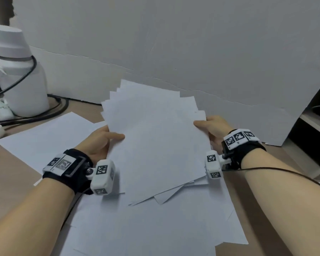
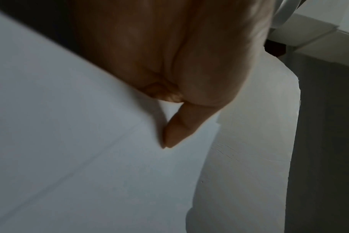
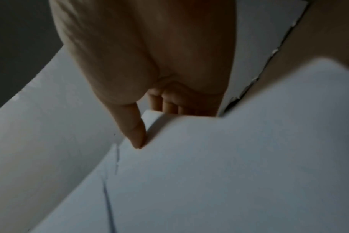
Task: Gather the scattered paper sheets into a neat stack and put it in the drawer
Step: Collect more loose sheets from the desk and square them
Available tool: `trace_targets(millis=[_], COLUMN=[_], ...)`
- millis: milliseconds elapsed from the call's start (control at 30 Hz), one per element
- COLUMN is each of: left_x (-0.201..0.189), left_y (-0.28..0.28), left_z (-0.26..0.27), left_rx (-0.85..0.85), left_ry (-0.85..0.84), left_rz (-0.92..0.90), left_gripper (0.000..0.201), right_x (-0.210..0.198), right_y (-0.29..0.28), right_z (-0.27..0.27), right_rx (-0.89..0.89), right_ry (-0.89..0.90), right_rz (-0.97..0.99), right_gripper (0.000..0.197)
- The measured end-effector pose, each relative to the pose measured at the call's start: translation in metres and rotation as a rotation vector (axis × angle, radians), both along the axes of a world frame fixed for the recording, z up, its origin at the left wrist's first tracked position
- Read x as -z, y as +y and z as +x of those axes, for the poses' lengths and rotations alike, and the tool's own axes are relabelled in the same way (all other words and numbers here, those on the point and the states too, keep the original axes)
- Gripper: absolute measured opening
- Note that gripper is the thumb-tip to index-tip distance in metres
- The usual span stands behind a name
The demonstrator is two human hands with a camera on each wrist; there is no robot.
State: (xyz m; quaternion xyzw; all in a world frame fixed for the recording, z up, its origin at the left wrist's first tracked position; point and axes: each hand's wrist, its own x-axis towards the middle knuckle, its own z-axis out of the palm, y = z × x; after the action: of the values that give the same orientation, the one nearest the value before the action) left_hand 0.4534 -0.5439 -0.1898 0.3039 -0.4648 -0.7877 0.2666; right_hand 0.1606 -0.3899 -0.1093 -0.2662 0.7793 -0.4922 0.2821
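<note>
Fanned stack [image 1: 155, 137] held above tabletop [image 1: 13, 172], pinched at side edges by left hand [image 1: 100, 143] and right hand [image 1: 213, 130]. Loose sheets [image 1: 44, 137] left beneath. Edges best tapped square with grip eased. Drawer not seen, possibly off-frame.

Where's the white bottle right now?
Head view, far left: the white bottle stands at the desk's back edge by the white wall board, a black cable looped around it, left of the held paper stack.

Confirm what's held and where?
Both hands hold the paper stack by its side edges: left hand on the left, right hand on the right.
</note>
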Motion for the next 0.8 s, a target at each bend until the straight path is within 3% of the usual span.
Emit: trace_targets(millis=[133, 267, 400, 500, 567, 800], left_x=[0.001, -0.004, -0.009, -0.010, -0.010, -0.011], left_y=[0.002, 0.004, 0.007, 0.013, 0.015, 0.019], left_z=[-0.002, -0.005, 0.001, 0.001, -0.001, -0.008], left_rx=[-0.011, -0.008, 0.050, 0.115, 0.124, 0.012], left_ry=[0.016, -0.034, 0.050, 0.119, 0.159, 0.137], left_rz=[0.139, 0.238, 0.344, 0.428, 0.443, 0.382], left_gripper=[0.030, 0.042, 0.052, 0.052, 0.053, 0.030], right_x=[-0.010, -0.035, -0.067, -0.083, -0.095, -0.121], right_y=[-0.009, -0.014, -0.017, -0.029, -0.040, -0.054], right_z=[0.012, 0.031, 0.044, 0.051, 0.061, 0.080], right_rx=[-0.033, -0.151, -0.164, -0.117, -0.098, 0.128], right_ry=[0.230, 0.396, 0.481, 0.597, 0.739, 0.974], right_rz=[-0.167, -0.272, -0.388, -0.445, -0.452, -0.421], right_gripper=[0.008, 0.012, 0.010, 0.011, 0.024, 0.034])
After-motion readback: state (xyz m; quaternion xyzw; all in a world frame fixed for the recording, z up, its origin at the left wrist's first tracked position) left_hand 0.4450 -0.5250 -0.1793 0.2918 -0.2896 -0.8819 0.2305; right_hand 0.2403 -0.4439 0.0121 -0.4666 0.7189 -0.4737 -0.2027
